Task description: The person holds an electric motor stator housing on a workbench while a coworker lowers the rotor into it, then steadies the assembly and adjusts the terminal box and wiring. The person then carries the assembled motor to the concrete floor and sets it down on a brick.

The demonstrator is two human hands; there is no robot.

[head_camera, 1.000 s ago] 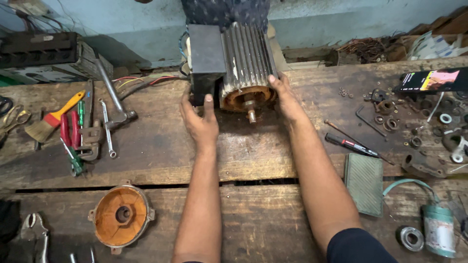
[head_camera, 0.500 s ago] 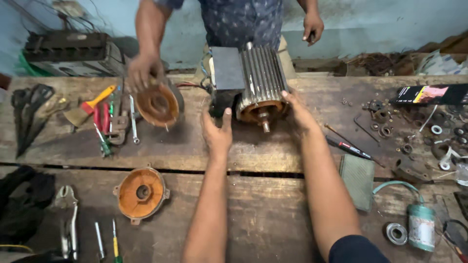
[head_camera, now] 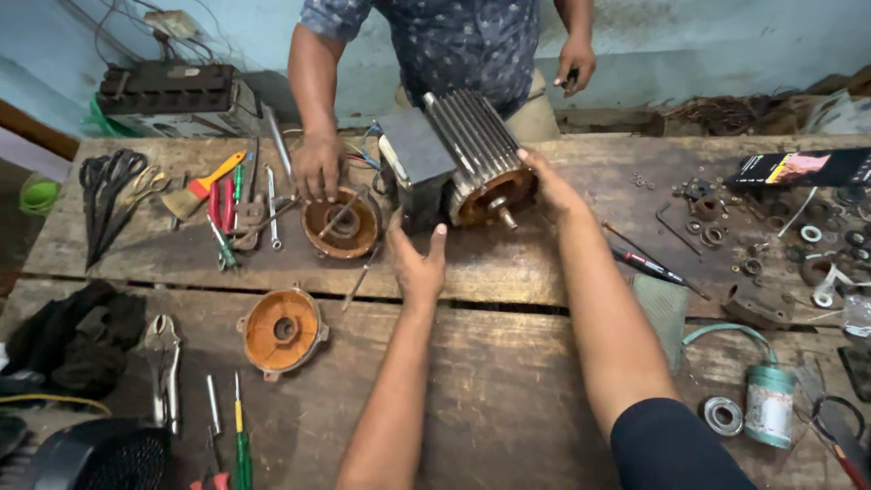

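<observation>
While the right hand [head_camera: 544, 186] still presses flat against the motor [head_camera: 467, 163] at its shaft end, fingers spread on the ribbed casing, the left hand [head_camera: 419, 263] has come off it and now hangs open just below and left of the motor, fingers loose, holding nothing. The motor lies tilted on the bench [head_camera: 508, 381], near its far edge, shaft pointing toward the wearer. Half a second ago both hands flanked it. Across the bench, a co-worker's hand [head_camera: 318, 168], which then held a rusty end cover [head_camera: 342, 224] in the air, has set it down left of the motor and rests on its rim; the other hand [head_camera: 575, 63] hangs by that person's side. A second orange cover [head_camera: 282, 330] lies nearer the wearer, as before, with pliers [head_camera: 164, 363] and screwdrivers [head_camera: 239, 436] to its left.
</observation>
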